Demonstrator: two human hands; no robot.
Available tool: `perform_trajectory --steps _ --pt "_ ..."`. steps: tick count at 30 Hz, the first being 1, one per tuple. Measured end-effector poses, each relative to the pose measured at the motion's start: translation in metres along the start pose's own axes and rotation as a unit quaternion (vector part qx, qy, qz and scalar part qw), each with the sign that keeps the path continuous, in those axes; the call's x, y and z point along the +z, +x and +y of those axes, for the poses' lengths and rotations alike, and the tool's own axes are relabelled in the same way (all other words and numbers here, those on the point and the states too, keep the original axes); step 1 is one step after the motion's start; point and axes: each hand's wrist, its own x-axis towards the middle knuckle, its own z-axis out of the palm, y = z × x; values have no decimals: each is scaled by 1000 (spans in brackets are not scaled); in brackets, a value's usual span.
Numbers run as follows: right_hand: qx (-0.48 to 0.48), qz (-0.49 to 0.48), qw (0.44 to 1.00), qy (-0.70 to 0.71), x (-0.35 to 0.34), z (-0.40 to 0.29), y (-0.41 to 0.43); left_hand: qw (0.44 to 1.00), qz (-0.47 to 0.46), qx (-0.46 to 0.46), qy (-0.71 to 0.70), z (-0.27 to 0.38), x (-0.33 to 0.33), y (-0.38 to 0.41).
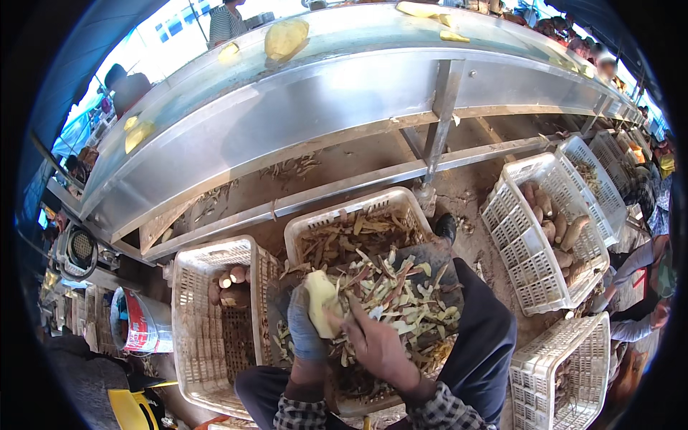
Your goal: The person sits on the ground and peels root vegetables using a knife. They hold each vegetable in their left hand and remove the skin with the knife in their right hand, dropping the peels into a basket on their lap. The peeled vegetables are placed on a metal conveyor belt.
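Note:
My left hand, in a blue-grey work glove, grips a pale yellow peeled tuber above my lap. My bare right hand is at the tuber's right side, fingers bent against its lower part. Whether those fingers hold a small blade or peeler is hidden. Beneath both hands, a heap of fresh peelings covers a dark board between my knees. The board lies across a dirty white plastic crate, where older brown peelings show at the far end.
A crate on the left holds a few unpeeled tubers; another crate at right holds several more. Ahead runs a metal-sided conveyor carrying peeled tubers. A bucket stands far left. Another person's arms reach in at right.

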Motion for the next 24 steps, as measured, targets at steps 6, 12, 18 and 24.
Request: perform_trajectory --steps 6,12,18,24 --pt "-31 31 999 -23 6 22 -53 999 -3 46 17 10 21 -7" --pt "-80 111 989 -54 -9 7 20 984 -73 88 133 0 16 -14" --pt "-22 1 998 -52 15 25 -52 999 -8 -9 -31 0 -3 3" --pt "-42 41 995 -82 8 11 -41 990 8 -91 -111 9 5 -2"
